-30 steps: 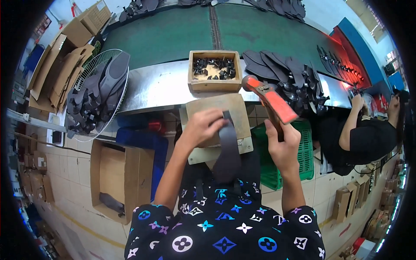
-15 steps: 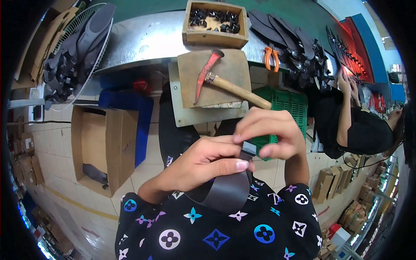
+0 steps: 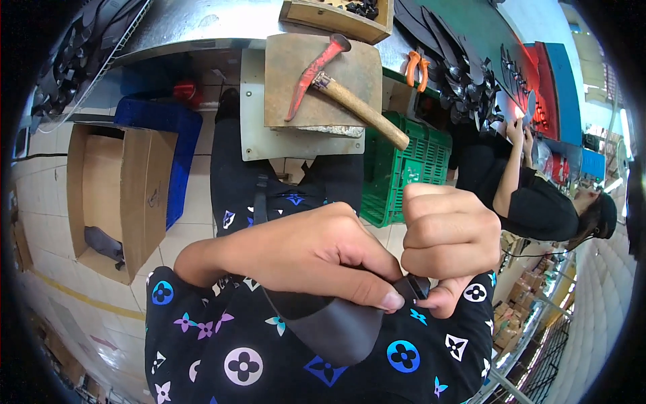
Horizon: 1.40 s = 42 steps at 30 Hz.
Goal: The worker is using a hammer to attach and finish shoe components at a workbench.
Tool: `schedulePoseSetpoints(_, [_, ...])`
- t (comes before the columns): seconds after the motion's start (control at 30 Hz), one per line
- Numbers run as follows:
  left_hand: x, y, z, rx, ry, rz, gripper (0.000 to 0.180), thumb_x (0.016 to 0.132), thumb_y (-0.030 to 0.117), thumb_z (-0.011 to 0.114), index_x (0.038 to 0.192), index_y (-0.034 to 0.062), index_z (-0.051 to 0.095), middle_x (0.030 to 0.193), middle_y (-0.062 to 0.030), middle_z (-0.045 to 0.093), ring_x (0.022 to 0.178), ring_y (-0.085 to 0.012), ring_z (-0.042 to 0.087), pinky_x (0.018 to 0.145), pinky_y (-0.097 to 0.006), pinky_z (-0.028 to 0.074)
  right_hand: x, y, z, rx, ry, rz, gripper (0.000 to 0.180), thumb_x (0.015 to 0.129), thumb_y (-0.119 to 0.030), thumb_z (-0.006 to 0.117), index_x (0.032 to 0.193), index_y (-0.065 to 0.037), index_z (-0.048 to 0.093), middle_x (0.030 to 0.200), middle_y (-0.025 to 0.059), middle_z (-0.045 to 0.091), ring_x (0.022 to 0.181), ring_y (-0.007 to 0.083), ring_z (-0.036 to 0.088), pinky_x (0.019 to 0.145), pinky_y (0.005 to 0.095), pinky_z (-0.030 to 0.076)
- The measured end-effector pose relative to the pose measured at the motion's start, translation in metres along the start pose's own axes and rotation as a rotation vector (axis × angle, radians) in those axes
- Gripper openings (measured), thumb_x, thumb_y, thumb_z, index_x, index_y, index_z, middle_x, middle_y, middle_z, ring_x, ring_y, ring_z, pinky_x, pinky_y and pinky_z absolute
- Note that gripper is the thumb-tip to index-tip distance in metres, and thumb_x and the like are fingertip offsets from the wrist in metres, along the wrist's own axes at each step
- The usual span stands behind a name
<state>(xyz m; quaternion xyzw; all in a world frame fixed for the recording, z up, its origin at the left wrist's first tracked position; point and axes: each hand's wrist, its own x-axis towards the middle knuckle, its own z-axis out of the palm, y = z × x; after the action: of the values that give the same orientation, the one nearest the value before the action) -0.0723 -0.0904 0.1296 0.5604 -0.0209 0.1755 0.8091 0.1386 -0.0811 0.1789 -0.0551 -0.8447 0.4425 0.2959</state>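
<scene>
My left hand (image 3: 316, 246) is closed on a wide, dark grey strap (image 3: 336, 333), thumb on top near its end. The strap bends in a loop below the hand, against my patterned shirt. At its right end is a small black end piece (image 3: 418, 288), perhaps a buckle. My right hand (image 3: 449, 236) has its fingers curled, with the thumb under that end piece; the fingers hide part of it. Beyond my hands, a red-headed hammer (image 3: 360, 108) with a wooden handle lies on a brown board (image 3: 282, 77), out of reach of either hand.
A wooden box (image 3: 330, 19) of small black parts, orange-handled pliers (image 3: 416, 71) and a pile of dark straps (image 3: 464, 81) lie along the bench. A cardboard box (image 3: 145, 195) and a green crate (image 3: 383, 195) flank my legs. Another person (image 3: 545, 209) works at right.
My view has tilted and moved nearer to my lap. My right hand has come down from above, its fingers curling in at the strap's end. The left hand keeps its hold.
</scene>
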Motion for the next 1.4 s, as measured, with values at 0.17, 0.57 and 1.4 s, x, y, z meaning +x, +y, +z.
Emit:
schedulePoseSetpoints(0.17, [-0.009, 0.009, -0.001, 0.19, 0.035, 0.064, 0.016, 0.09, 0.015, 0.072, 0.094, -0.001, 0.074, 0.079, -0.0128, 0.069, 0.069, -0.0276, 0.067, 0.06, -0.034, 0.05, 0.007, 0.007, 0.006, 0.03, 0.062, -0.051, 0.044, 0.096, -0.035, 0.063, 0.079, 0.006, 0.063, 0.068, 0.0078, 0.046, 0.053, 0.0223, 0.043, 0.048, 0.0344, 0.03])
schedulePoseSetpoints(0.57, [-0.021, 0.007, 0.015, 0.39, 0.483, 0.043, 0.017, 0.09, 0.015, 0.07, 0.091, -0.002, 0.071, 0.075, -0.0148, 0.065, 0.066, -0.0235, 0.065, 0.062, -0.031, 0.049, -0.015, 0.022, 0.012, 0.066, 0.26, 0.17, 0.068, 0.084, -0.045, 0.07, 0.122, 0.01, 0.062, 0.11, 0.0259, 0.07, 0.1, 0.0389, 0.07, 0.093, 0.0479, 0.048])
schedulePoseSetpoints(1.4, [0.027, -0.026, -0.007, -0.289, 0.586, -0.312, 0.052, 0.091, 0.015, 0.071, 0.137, -0.0021, 0.053, 0.127, -0.0074, 0.061, 0.111, -0.011, 0.056, 0.093, -0.026, 0.045, -0.093, 0.008, 0.035, -0.441, 0.863, 0.344, 0.034, 0.084, 0.007, 0.064, 0.117, 0.004, 0.068, 0.117, 0.0175, 0.071, 0.117, 0.0356, 0.064, 0.108, 0.0491, 0.044])
